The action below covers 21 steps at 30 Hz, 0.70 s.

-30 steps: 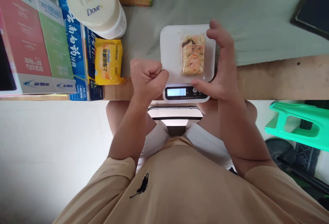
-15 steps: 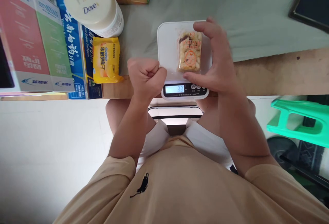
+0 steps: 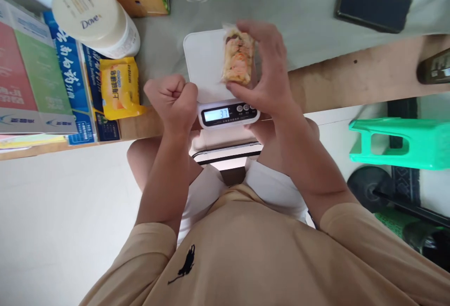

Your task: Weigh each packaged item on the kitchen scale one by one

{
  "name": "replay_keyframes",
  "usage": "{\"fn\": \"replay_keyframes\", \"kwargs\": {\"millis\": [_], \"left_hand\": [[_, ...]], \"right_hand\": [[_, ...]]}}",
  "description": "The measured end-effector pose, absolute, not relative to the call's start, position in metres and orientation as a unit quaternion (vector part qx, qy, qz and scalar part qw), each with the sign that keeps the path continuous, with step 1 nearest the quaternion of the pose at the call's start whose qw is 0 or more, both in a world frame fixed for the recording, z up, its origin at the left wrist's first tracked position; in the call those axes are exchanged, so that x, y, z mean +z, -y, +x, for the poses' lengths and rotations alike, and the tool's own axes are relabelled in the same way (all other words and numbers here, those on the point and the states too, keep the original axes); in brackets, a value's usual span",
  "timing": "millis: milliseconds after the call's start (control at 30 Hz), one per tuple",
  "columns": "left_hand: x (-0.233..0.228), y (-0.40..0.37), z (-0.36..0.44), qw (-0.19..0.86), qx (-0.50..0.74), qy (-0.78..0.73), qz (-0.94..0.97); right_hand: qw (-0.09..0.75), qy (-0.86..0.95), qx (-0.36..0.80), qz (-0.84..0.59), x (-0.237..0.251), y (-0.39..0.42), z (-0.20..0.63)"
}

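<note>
Two hands sat near the centre of the frame. The right hand [image 3: 269, 74] pinched a snack pack [image 3: 237, 55] between thumb and fingers, tilted on edge over the white scale [image 3: 206, 64], whose display read 37. The left hand [image 3: 172, 102] was a closed fist, empty, just left of the scale. A yellow packet [image 3: 119, 86] and Dove jar [image 3: 92, 15] lay upper left, a phone [image 3: 372, 4] upper right.

A wooden table edge [image 3: 351, 78] runs to the right of the hands, with a grey-green cloth [image 3: 302, 1] beyond them. Pale floor [image 3: 52, 212] lies below left; a green plastic stool [image 3: 404, 139] stands lower right. Light is soft and even.
</note>
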State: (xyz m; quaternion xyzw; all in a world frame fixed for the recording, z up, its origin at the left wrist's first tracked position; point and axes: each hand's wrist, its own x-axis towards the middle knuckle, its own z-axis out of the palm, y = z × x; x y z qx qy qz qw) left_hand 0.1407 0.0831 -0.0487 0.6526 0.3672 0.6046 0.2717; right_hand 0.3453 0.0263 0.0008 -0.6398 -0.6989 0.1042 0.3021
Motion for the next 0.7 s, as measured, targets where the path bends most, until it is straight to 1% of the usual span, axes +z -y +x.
{"fn": "replay_keyframes", "kwargs": {"millis": [133,167,333,433,500,600,700], "left_hand": [[-0.043,-0.082,0.136,0.272,0.632,-0.341,0.641],[-0.041,-0.081,0.135,0.273,0.636,-0.339,0.637],[-0.030,-0.080,0.134,0.275,0.636,-0.335,0.639],[-0.025,-0.078,0.134,0.265,0.617,-0.336,0.661],[-0.024,-0.077,0.132,0.252,0.588,-0.338,0.690],[-0.022,-0.075,0.128,0.230,0.570,-0.328,0.717],[-0.019,-0.075,0.127,0.232,0.568,-0.332,0.717]], "right_hand": [[0.428,0.612,0.045,-0.663,-0.011,0.004,0.404],[0.437,0.590,0.029,-0.678,-0.016,0.016,0.426],[0.389,0.475,-0.056,-0.788,-0.027,0.078,0.537],[0.263,0.375,-0.074,-0.886,-0.023,0.092,0.574],[0.202,0.339,-0.063,-0.917,-0.019,0.090,0.586],[0.203,0.338,-0.041,-0.918,-0.015,0.081,0.597],[0.216,0.350,-0.010,-0.912,-0.016,0.080,0.607]]}}
